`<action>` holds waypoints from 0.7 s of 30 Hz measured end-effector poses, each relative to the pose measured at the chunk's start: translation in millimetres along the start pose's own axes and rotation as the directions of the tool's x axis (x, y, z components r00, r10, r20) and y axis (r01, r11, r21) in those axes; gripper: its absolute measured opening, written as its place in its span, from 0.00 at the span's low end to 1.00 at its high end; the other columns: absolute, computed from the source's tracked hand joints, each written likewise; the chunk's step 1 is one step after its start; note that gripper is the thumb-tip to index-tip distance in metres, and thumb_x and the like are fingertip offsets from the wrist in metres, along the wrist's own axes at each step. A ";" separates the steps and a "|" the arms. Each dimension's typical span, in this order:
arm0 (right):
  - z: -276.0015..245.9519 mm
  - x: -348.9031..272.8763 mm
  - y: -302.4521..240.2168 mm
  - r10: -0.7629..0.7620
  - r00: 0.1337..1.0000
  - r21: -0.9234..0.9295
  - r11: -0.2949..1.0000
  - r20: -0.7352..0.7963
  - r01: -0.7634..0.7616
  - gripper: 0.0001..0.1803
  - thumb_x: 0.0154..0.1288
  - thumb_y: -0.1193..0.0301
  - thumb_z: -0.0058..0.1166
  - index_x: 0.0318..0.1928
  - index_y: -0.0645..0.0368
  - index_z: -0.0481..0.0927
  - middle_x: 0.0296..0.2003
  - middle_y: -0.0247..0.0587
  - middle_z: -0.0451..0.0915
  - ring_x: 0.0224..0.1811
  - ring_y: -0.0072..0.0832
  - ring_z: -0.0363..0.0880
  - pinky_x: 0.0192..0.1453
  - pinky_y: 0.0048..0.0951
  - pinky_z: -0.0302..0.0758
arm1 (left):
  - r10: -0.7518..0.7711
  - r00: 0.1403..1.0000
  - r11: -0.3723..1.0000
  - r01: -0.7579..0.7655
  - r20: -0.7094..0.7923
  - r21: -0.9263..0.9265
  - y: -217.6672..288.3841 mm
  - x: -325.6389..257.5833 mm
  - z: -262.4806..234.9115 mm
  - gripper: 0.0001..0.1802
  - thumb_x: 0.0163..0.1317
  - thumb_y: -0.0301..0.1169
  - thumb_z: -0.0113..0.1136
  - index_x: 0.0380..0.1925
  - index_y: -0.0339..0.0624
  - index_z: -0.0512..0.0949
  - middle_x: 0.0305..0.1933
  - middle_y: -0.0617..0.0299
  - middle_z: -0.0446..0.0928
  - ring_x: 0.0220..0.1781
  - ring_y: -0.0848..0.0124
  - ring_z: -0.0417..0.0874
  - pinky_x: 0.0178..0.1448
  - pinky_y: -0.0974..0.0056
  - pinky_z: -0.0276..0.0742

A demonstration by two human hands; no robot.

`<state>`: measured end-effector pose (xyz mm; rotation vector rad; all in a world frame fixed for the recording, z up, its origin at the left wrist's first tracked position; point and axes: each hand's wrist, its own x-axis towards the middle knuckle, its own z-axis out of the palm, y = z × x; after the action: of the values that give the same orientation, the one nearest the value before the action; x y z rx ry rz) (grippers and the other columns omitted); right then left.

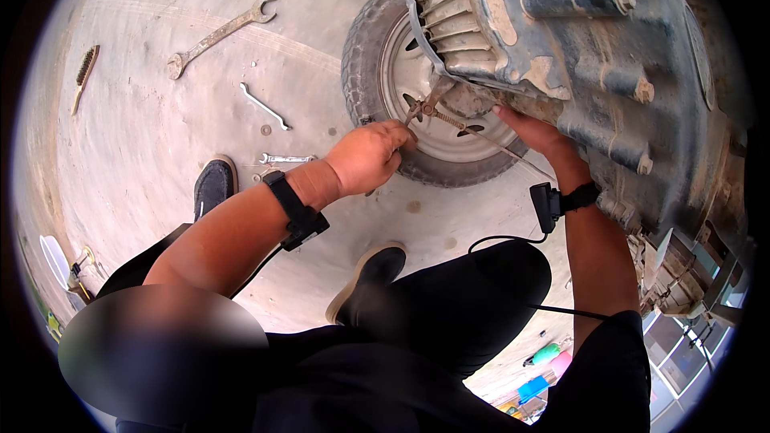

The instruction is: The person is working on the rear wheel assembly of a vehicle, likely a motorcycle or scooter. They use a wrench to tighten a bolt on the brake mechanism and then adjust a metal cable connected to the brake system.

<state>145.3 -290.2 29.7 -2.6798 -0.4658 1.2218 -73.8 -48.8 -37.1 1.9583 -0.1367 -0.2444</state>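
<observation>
My left hand is closed beside the wheel, at the lower end of a rusty brake lever. What lies inside its fingers is mostly hidden. A thin rod with a spring runs from that lever toward the lower right, across the pale wheel rim. Over on the right, my right hand reaches in under the dirty grey metal housing. One fingertip of it points stretched out toward the lever, and the other fingers are largely out of sight.
On the concrete floor to the left lie a large rusty open-end wrench, two smaller wrenches and a wire brush. A white container stands at lower left. Coloured items, one blue, lie at lower right.
</observation>
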 end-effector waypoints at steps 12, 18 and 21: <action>10.9 10.7 22.7 -0.083 0.996 0.288 0.955 0.026 0.072 0.36 0.67 0.45 0.53 0.65 0.59 0.71 0.65 0.44 0.71 0.69 0.36 0.65 0.72 0.32 0.57 | -0.686 0.695 0.639 0.436 -0.214 -0.633 1.2 -18.1 54.1 0.11 0.63 0.28 0.61 0.44 0.38 0.74 0.37 0.56 0.79 0.36 0.62 0.82 0.43 0.58 0.78; 15.5 6.7 16.9 -0.102 0.992 0.144 0.983 -0.077 0.112 0.39 0.66 0.42 0.53 0.65 0.57 0.71 0.64 0.43 0.72 0.69 0.36 0.65 0.73 0.31 0.55 | -0.636 0.668 0.753 0.648 -0.388 -0.118 -23.0 -46.6 35.2 0.15 0.64 0.37 0.61 0.38 0.34 0.75 0.34 0.46 0.81 0.39 0.49 0.82 0.45 0.54 0.77; 13.9 3.2 15.9 -0.068 0.994 0.171 0.982 -0.085 0.082 0.40 0.65 0.40 0.53 0.65 0.57 0.71 0.65 0.43 0.71 0.70 0.36 0.64 0.74 0.32 0.54 | -0.675 0.651 0.734 0.642 -0.348 -0.222 -14.9 -59.4 40.3 0.13 0.65 0.33 0.60 0.42 0.35 0.74 0.32 0.50 0.81 0.34 0.58 0.83 0.41 0.58 0.78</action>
<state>140.1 -303.8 14.1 -2.5275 -0.4236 1.0788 -141.2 -66.7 -59.6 1.8612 0.8817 -0.2985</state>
